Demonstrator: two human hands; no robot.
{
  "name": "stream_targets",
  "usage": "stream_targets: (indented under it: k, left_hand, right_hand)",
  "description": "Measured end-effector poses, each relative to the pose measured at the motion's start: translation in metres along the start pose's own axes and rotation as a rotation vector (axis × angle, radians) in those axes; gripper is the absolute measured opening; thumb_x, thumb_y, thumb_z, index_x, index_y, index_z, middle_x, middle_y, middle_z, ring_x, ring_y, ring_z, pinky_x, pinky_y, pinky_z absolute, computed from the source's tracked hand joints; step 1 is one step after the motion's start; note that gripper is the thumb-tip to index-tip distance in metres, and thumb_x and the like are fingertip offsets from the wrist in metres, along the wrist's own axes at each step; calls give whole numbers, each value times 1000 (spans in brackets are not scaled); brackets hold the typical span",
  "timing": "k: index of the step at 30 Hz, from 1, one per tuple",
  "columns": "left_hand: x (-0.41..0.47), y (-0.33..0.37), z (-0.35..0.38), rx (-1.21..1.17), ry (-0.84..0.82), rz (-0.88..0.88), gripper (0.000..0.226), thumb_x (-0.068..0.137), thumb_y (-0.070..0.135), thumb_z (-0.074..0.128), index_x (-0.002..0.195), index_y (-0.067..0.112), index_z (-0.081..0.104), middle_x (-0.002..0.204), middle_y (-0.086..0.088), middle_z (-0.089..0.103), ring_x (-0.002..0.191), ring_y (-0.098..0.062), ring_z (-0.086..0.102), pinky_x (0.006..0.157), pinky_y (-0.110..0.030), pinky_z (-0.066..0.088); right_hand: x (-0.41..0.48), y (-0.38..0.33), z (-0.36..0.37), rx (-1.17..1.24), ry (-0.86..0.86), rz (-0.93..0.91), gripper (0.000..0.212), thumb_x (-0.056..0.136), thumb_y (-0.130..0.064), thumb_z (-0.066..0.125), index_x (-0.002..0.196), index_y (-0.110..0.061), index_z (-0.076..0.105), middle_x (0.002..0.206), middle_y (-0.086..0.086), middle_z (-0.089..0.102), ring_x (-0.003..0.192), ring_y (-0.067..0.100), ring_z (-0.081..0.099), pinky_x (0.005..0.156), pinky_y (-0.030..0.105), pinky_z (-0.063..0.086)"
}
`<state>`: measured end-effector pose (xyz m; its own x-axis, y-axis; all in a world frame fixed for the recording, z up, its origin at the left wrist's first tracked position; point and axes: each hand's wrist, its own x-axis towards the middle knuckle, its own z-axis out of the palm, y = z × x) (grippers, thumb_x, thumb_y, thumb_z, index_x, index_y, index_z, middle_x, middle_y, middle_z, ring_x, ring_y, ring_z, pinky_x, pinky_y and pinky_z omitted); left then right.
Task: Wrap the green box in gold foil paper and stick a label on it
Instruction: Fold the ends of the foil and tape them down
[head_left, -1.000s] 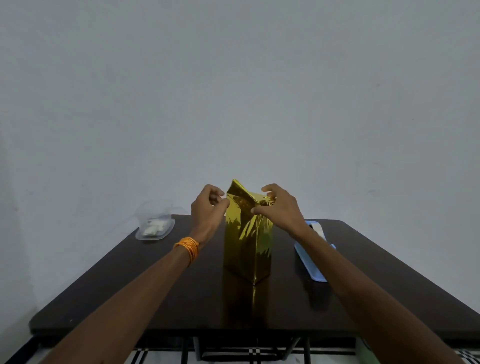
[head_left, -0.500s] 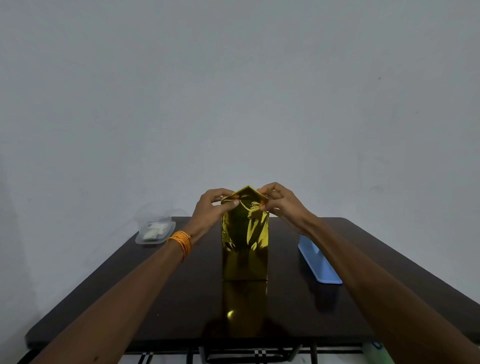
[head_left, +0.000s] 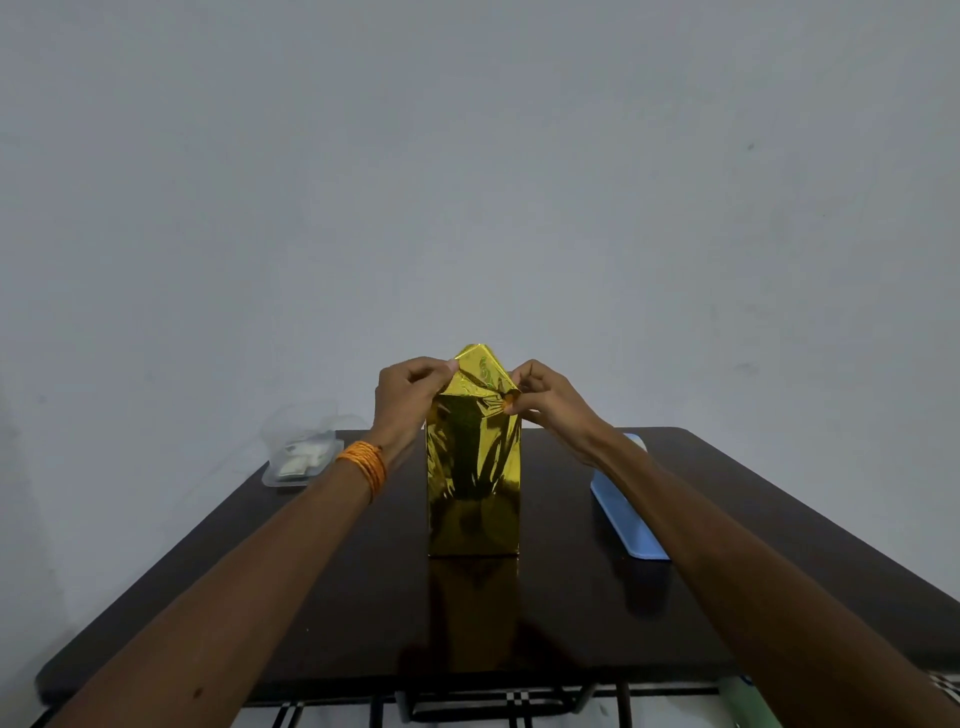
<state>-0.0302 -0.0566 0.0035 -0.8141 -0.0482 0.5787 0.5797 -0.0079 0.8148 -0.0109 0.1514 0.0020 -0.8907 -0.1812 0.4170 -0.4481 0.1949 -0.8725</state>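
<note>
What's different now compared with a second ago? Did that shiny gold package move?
The gold-wrapped box turned from corner-on to face-on. The left hand, earlier beside the top foil, now pinches its left edge; the right hand moved from over the top to pinch the right corner. The box stays upright on the table; the blue tray and clear container have not moved.

Your tall gold foil-wrapped box (head_left: 472, 483) stands upright at the middle of the dark glossy table (head_left: 363, 597). Clear plastic container (head_left: 298, 460) sits behind-left at the far edge. Flat blue plastic tray (head_left: 626, 519) lies right of the box, apart.
</note>
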Motion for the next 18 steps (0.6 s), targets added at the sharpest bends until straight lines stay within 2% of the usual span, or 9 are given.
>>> stream_targets:
  k: [3, 6, 8, 11, 14, 16, 18]
  left_hand:
    - [-4, 3, 3, 9, 60, 63, 17, 87, 30, 73, 92, 14, 75, 93, 0, 74, 96, -18, 69, 87, -36, 57]
    - [-9, 13, 4, 109, 41, 155, 25, 84, 37, 75, 96, 15, 72, 97, 4, 72, 100, -12, 66, 86, -29, 55]
    - [-10, 17, 2, 108, -1, 132, 30, 84, 42, 74, 99, 15, 72, 99, 3, 72, 100, -13, 66, 86, -28, 55]
    - [-8, 18, -5, 107, -128, 55, 34, 82, 48, 74, 97, 18, 74, 97, 2, 74, 98, -14, 68, 88, -33, 56]
    - [-5, 18, -6, 200, -167, 49, 24, 79, 38, 80, 92, 19, 76, 94, 3, 74, 96, -14, 68, 88, -35, 55]
    - [-4, 23, -3, 216, -121, 71, 13, 84, 27, 77, 91, 17, 76, 90, 1, 74, 92, -16, 69, 86, -36, 57]
    - [-4, 28, 0, 216, -65, 91, 8, 87, 23, 73, 90, 16, 76, 88, 1, 74, 89, -15, 69, 81, -33, 57]
  right_hand:
    - [-2, 0, 1, -14, 7, -23, 20, 84, 7, 62, 94, -9, 55, 95, 13, 65, 94, 25, 65, 98, 47, 50]
    - [-4, -3, 3, -31, 33, -44, 18, 83, -11, 68, 97, -4, 60, 99, 16, 69, 101, 31, 67, 98, 49, 48]
    - [-5, -7, 5, -22, 83, -56, 13, 85, -18, 72, 91, -9, 66, 111, 15, 70, 110, 28, 64, 98, 44, 48]
    - [-5, -15, 4, 1, 164, -74, 6, 89, -13, 71, 85, -9, 71, 118, 11, 68, 110, 12, 63, 94, 30, 48]
    - [-4, -23, 3, 0, 181, -75, 13, 91, -20, 70, 84, -9, 74, 113, 3, 71, 108, 10, 64, 97, 35, 47]
    - [-2, -28, 4, -15, 201, -82, 17, 92, -22, 70, 90, -5, 74, 105, -2, 74, 99, 4, 66, 94, 35, 48]
    - [-1, -32, 4, -27, 217, -83, 15, 92, -22, 69, 91, -8, 75, 102, -5, 74, 97, 2, 66, 93, 35, 49]
